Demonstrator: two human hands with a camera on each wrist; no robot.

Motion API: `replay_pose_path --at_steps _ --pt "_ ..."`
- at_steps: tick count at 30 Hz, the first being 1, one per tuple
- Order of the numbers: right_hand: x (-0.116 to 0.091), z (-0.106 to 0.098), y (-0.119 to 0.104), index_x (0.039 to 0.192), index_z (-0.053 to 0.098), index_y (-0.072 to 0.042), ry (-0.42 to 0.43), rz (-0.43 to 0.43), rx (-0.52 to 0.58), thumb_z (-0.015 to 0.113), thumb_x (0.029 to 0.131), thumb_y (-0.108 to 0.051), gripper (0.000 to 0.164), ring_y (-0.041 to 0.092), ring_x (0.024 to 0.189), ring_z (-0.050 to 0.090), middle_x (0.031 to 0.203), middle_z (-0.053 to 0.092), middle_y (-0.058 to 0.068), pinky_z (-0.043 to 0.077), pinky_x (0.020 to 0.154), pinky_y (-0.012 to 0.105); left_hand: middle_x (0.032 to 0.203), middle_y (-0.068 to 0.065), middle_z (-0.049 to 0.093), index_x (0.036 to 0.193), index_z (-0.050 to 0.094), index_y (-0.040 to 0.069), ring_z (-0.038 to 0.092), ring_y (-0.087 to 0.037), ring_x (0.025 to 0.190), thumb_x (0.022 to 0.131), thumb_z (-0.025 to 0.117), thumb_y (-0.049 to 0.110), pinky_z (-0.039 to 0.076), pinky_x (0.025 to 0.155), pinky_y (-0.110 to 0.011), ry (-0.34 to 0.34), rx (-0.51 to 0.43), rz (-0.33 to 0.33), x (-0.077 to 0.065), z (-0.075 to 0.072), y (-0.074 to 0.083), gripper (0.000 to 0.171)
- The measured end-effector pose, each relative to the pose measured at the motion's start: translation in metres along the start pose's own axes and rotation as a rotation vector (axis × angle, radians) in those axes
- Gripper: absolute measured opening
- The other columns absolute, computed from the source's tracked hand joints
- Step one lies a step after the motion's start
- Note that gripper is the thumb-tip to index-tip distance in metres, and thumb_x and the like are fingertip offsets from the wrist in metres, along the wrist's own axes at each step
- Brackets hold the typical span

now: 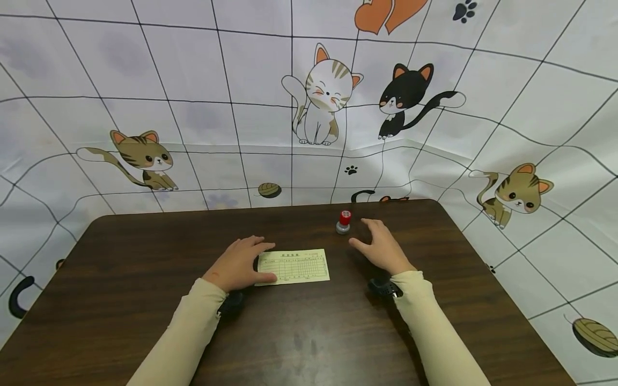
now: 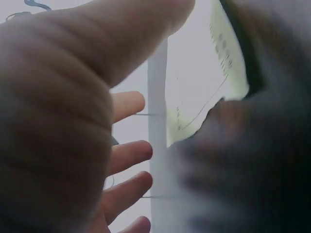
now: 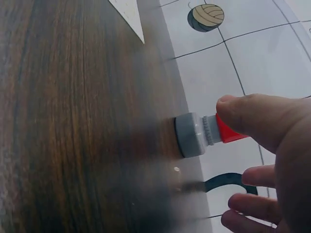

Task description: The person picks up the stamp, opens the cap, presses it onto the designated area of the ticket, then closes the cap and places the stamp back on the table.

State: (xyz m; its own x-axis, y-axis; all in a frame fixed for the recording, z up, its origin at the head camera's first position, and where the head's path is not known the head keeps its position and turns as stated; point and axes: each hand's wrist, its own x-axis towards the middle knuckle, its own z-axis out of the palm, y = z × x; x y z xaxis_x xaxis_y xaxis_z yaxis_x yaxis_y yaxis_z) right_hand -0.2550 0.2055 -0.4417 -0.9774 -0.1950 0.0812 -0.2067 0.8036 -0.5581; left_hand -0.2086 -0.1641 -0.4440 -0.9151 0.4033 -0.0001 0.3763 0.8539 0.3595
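Note:
A pale yellow printed form [image 1: 293,266] with a ruled grid lies flat on the dark table. My left hand [image 1: 241,264] is at the form's left edge, thumb by its lower left corner and fingers spread apart; whether the thumb touches the paper, I cannot tell. In the left wrist view the form [image 2: 194,73] shows beyond the thumb. Upright near the table's far edge stands a small stamp [image 1: 344,223] with a red top and grey base. My right hand [image 1: 381,247] is just right of the stamp, fingers apart and holding nothing. In the right wrist view the thumb overlaps the stamp's red top [image 3: 229,131].
The brown wooden table [image 1: 145,300] has rounded far corners. Behind and to the right hangs a white sheet [image 1: 203,69] printed with grid lines and cartoon cats. Each wrist wears a dark strap.

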Motion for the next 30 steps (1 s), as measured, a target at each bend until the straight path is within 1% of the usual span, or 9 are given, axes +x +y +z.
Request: replay_pose_path --at_steps 7,12,13,15,20,21,24,27,30 --pt "0.013 0.005 0.001 0.152 0.045 0.001 0.017 0.010 0.058 0.071 0.099 -0.035 0.069 0.041 0.144 0.043 0.153 0.048 0.023 0.034 0.118 0.058 0.156 -0.019 0.047 0.151 0.056 0.015 0.045 -0.042 0.143 0.082 0.082 0.058 0.038 0.113 -0.061 -0.002 -0.018 -0.003 -0.002 0.005 0.002 0.085" --pt "0.022 0.009 0.001 0.150 0.048 0.001 0.023 -0.005 0.081 0.072 0.099 -0.033 0.066 0.041 0.139 0.049 0.150 0.051 0.023 0.038 0.115 0.058 0.156 -0.020 0.046 0.150 0.056 0.016 0.046 -0.041 0.142 0.082 0.082 0.058 0.041 0.111 -0.061 -0.003 -0.023 -0.012 -0.002 0.006 0.004 0.084" --pt "0.024 0.009 0.001 0.150 0.048 0.001 0.021 -0.007 0.084 0.072 0.099 -0.033 0.065 0.041 0.138 0.050 0.149 0.052 0.023 0.039 0.115 0.058 0.156 -0.020 0.046 0.150 0.057 0.015 0.046 -0.042 0.142 0.083 0.082 0.058 0.040 0.111 -0.061 0.000 -0.018 -0.007 -0.002 0.006 0.004 0.084" --pt "0.027 0.010 0.001 0.149 0.048 0.000 0.022 -0.005 0.101 0.072 0.098 -0.031 0.065 0.041 0.135 0.052 0.148 0.053 0.023 0.041 0.114 0.057 0.157 -0.021 0.045 0.150 0.057 0.015 0.043 -0.043 0.144 0.083 0.081 0.058 0.035 0.116 -0.062 0.000 -0.016 -0.003 -0.002 0.007 0.004 0.083" --pt "0.036 0.013 0.000 0.148 0.050 -0.001 0.043 -0.022 0.124 0.072 0.099 -0.031 0.062 0.039 0.130 0.057 0.141 0.057 0.022 0.044 0.111 0.055 0.161 -0.022 0.038 0.151 0.056 0.015 0.025 -0.045 0.153 0.084 0.080 0.060 0.012 0.123 -0.066 -0.007 -0.003 0.007 -0.002 0.007 0.004 0.085" --pt "0.038 0.013 -0.001 0.147 0.051 -0.001 0.049 -0.026 0.124 0.072 0.099 -0.031 0.061 0.039 0.129 0.057 0.139 0.058 0.021 0.045 0.111 0.055 0.162 -0.022 0.037 0.151 0.056 0.015 0.022 -0.045 0.154 0.084 0.079 0.061 0.010 0.123 -0.067 -0.010 0.000 0.008 -0.002 0.007 0.004 0.085" --pt "0.041 0.014 -0.003 0.144 0.054 -0.001 0.064 -0.028 0.126 0.072 0.099 -0.029 0.056 0.037 0.123 0.060 0.135 0.061 0.020 0.048 0.107 0.053 0.163 -0.023 0.036 0.151 0.055 0.015 0.023 -0.044 0.154 0.085 0.078 0.062 0.011 0.122 -0.067 -0.024 0.001 0.001 -0.002 0.008 0.004 0.084" --pt "0.042 0.014 -0.005 0.141 0.057 -0.003 0.075 -0.022 0.116 0.072 0.099 -0.028 0.051 0.033 0.113 0.061 0.129 0.064 0.017 0.052 0.099 0.049 0.163 -0.023 0.036 0.151 0.055 0.015 0.027 -0.044 0.153 0.085 0.077 0.062 0.017 0.122 -0.066 -0.039 -0.012 -0.012 -0.002 0.009 0.005 0.084" --pt "0.043 0.014 -0.007 0.138 0.060 -0.004 0.084 -0.018 0.105 0.072 0.099 -0.027 0.047 0.029 0.102 0.062 0.123 0.067 0.015 0.054 0.089 0.045 0.163 -0.022 0.035 0.151 0.055 0.015 0.029 -0.044 0.152 0.086 0.077 0.061 0.023 0.121 -0.064 -0.046 -0.018 -0.021 -0.002 0.009 0.006 0.083"
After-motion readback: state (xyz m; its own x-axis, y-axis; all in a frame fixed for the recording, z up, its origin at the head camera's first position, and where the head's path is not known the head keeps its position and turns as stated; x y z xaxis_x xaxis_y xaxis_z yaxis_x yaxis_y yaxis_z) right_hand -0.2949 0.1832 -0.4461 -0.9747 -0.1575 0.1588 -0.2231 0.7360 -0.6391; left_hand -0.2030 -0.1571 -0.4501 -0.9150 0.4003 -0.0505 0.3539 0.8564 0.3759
